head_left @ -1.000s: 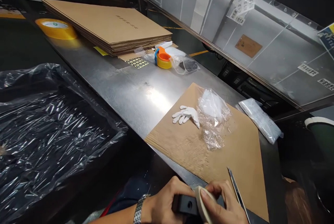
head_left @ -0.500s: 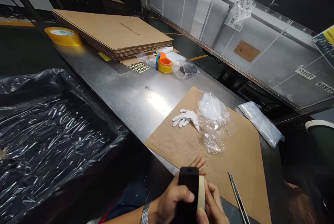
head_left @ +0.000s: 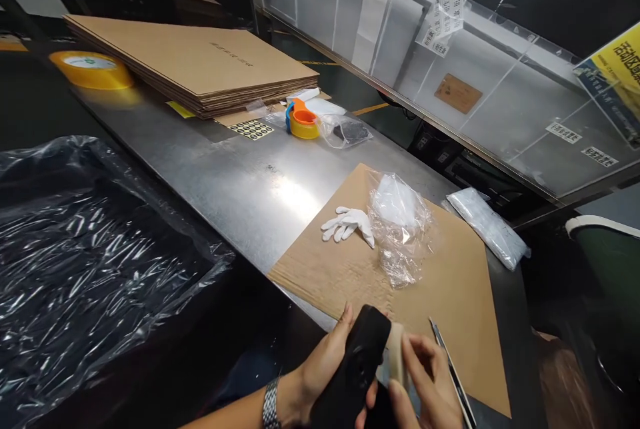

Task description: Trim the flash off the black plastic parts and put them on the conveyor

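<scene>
Tipped from near upright to a slant since the earlier frame, the black device (head_left: 356,366) now sits in the left hand (head_left: 316,376), its fingers wrapped around it, at the near edge of the cardboard sheet (head_left: 460,296). Thumb and fingertips of the right hand (head_left: 435,382) pinch a pale roll (head_left: 397,352), probably tape, just beside the device. Working the roll against the device seems the step in hand, calling next for a steady left hold and careful right-finger control
</scene>
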A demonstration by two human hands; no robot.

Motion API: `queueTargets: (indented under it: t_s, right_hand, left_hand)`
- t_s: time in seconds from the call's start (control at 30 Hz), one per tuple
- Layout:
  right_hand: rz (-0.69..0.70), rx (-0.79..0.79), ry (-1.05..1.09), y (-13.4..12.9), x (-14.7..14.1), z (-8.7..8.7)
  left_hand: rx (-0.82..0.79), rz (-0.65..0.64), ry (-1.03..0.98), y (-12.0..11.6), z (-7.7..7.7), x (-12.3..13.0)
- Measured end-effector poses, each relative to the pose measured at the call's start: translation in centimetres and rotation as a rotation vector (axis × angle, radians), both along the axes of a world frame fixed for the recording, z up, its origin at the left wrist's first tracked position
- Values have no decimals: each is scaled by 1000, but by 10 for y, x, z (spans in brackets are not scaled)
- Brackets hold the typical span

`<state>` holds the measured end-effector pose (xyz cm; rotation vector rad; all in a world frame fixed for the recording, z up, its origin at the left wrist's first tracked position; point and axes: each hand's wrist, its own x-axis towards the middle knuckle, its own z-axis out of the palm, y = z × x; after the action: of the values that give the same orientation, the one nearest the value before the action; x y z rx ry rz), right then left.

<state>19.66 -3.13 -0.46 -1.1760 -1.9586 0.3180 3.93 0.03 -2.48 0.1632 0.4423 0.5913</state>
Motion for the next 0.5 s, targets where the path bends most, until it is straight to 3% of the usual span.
queueTargets:
  t_s: [0.13, 0.3, 0.37, 0.5]
  right_hand:
    - [245, 80, -196, 18, -13, 10]
    - [212, 102, -247, 26, 1, 13]
    - [178, 111, -251, 26, 3, 13]
    - [35, 124, -361, 18, -14, 11]
  left_hand:
    - [-4, 104, -76, -10, -3, 5]
    - [-15, -123, 127, -14, -10, 2]
    - [58, -19, 264, -13, -5, 2]
    - [190, 334, 413, -8, 12, 1]
